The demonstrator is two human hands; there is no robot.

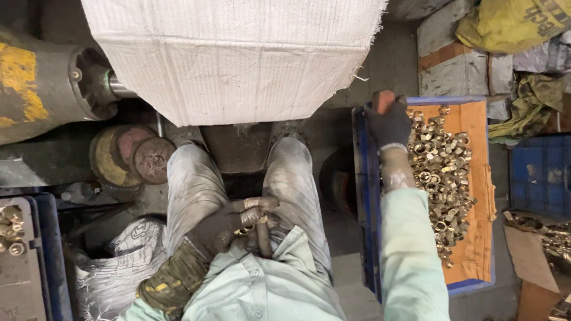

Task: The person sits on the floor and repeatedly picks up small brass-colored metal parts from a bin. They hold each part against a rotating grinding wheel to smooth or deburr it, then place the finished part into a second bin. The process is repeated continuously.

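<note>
Risking a spill: left hand point(229, 229) is resting in the lap, gloved fingers point(256, 205) curled nearly closed around a small stack of brass nuts point(254, 217) that look threaded on a short rod point(263, 239) poking down below the fingers; loosening that curl could be letting nuts slide off between the knees to the floor. Right hand point(388, 122) is stretching out to the far corner of the blue crate point(363, 196), fingers bent over a reddish block point(382, 101); cannot tell how firmly they are closing on it. Pile of loose brass nuts point(443, 178) is lying just right of and below those fingers on an orange liner point(476, 238), so a dragging wrist could be scattering them over the rim.
</note>
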